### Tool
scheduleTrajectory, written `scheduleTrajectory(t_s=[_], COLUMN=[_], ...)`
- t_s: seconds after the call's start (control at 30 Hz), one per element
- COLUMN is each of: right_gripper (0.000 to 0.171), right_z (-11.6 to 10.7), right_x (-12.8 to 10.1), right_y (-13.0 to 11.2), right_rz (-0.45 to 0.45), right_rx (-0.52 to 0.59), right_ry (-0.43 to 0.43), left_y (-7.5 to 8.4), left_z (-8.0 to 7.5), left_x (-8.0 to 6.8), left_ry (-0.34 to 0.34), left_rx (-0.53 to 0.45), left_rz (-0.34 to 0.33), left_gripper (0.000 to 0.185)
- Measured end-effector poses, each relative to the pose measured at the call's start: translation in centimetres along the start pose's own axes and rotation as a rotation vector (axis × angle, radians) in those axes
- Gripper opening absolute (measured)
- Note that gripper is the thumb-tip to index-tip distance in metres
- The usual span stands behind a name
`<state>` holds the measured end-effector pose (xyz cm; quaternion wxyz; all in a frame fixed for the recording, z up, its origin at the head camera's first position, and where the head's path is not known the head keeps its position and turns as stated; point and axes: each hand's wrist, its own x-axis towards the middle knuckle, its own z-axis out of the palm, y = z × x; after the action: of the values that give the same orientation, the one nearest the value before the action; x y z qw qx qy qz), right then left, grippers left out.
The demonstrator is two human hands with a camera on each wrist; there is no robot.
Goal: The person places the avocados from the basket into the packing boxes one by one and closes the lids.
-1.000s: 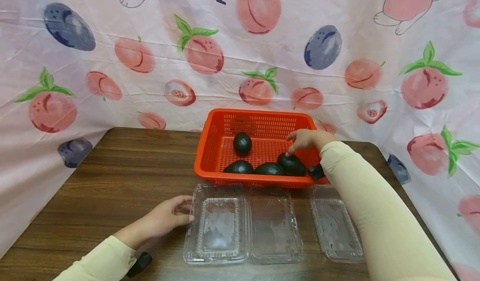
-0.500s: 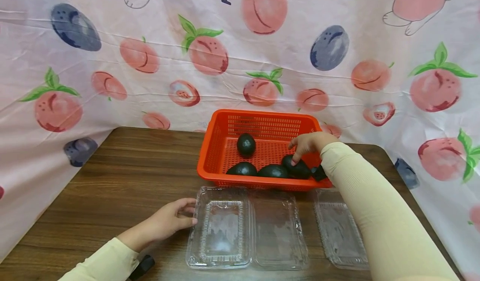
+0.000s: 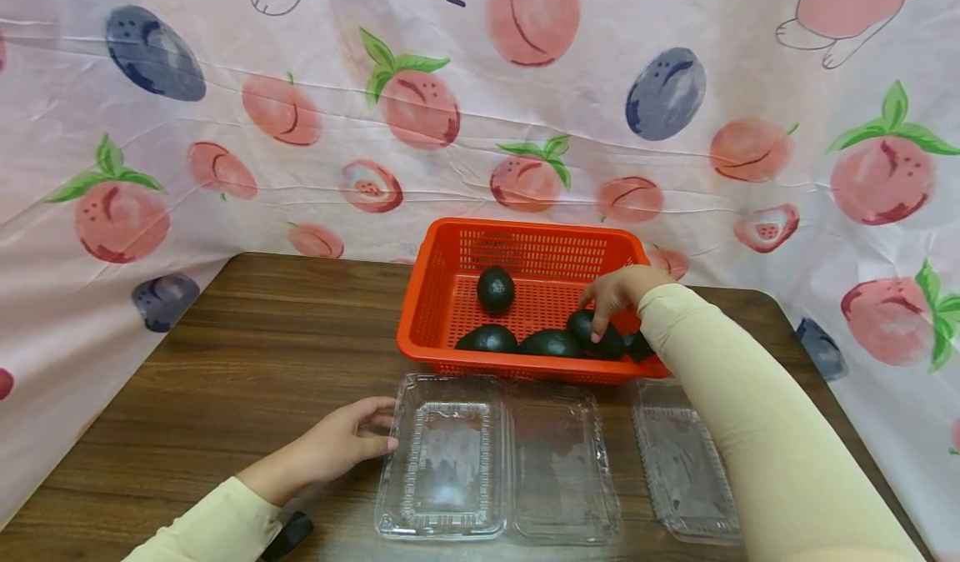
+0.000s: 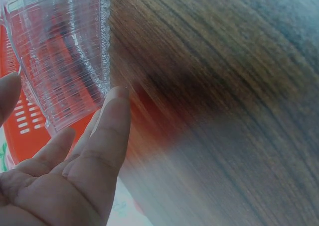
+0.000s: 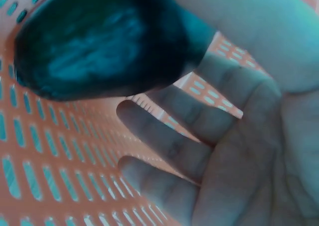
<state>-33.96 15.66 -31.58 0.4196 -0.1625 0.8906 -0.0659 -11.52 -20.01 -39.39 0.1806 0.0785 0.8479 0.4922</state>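
Observation:
My right hand (image 3: 628,288) reaches into the orange plastic basket (image 3: 487,358) and pinches a dark green avocado (image 3: 613,345) at the front right corner. In the right wrist view the thumb and index finger lie on that avocado (image 5: 99,47); the other fingers extend below it. Two more avocados lie along the front wall, and one avocado (image 3: 496,290) sits farther back. With fingers relaxed, my left hand (image 3: 341,441) rests at the left edge of an opened clear plastic clamshell box (image 3: 450,462), its fingertips against the side wall (image 4: 60,61).
The clamshell's lid half (image 3: 562,462) lies flat on the right. Another clear plastic container (image 3: 686,462) stands farther right, partly hidden by the right sleeve. Everything sits on a brown wooden table (image 3: 300,337), with a fruit-print cloth (image 3: 300,170) hanging behind.
The right hand's thumb has come down over the front right avocado, which has shifted slightly. The left hand stays at the box. The head view has turned slightly.

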Motion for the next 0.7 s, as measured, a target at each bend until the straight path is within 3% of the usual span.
scheduleTrajectory(t_s=[0.4, 0.7], right_gripper=[0.078, 0.076], right_z=[0.35, 0.08], right_x=[0.31, 0.87], right_y=[-0.33, -0.17], right_rz=[0.042, 0.015], right_rx=[-0.052, -0.050], right_ry=[0.002, -0.002], left_y=[0.29, 0.19], left_z=[0.02, 0.02], left_x=[-0.18, -0.18], left_ry=[0.003, 0.007], left_rx=[0.005, 0.003], left_rz=[0.012, 0.011], left_gripper=[0.055, 0.055])
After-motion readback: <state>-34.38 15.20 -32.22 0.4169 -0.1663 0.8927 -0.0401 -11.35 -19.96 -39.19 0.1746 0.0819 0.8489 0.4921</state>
